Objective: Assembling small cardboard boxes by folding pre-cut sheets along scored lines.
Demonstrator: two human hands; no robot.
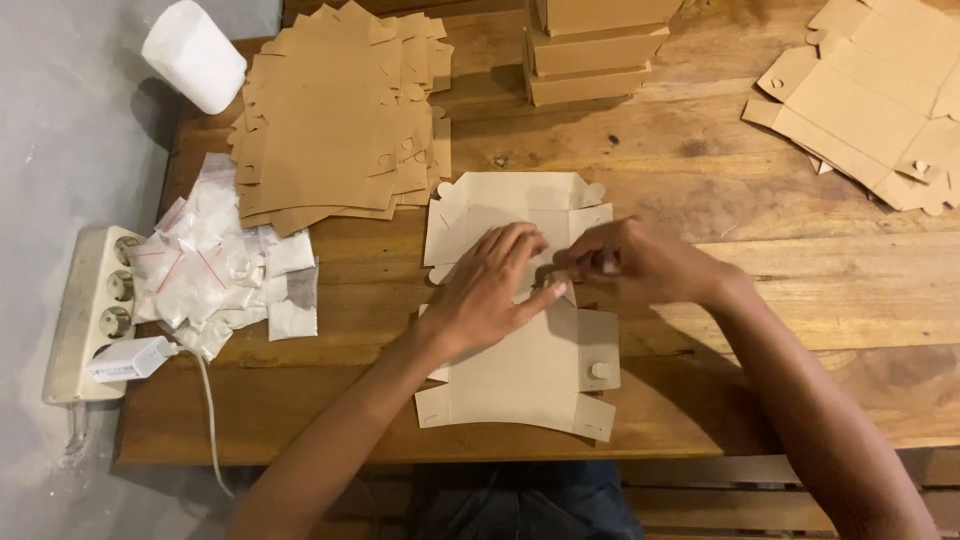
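A flat, pale brown cardboard box blank (530, 375) lies on the wooden table (780, 290) in front of me. My left hand (490, 290) presses flat on the middle of the blank, fingers spread toward its upper half. My right hand (640, 265) pinches a flap of the blank near the centre fold, fingertips close to my left thumb. The blank's far half (500, 200) shows cut tabs and rounded lugs along its edges.
A pile of flat brown blanks (340, 110) sits at the back left, another pile (880, 90) at the back right. Folded boxes (590, 50) are stacked at the back centre. Small plastic bags (215, 265), a white roll (195, 55) and a power strip (95, 310) lie left.
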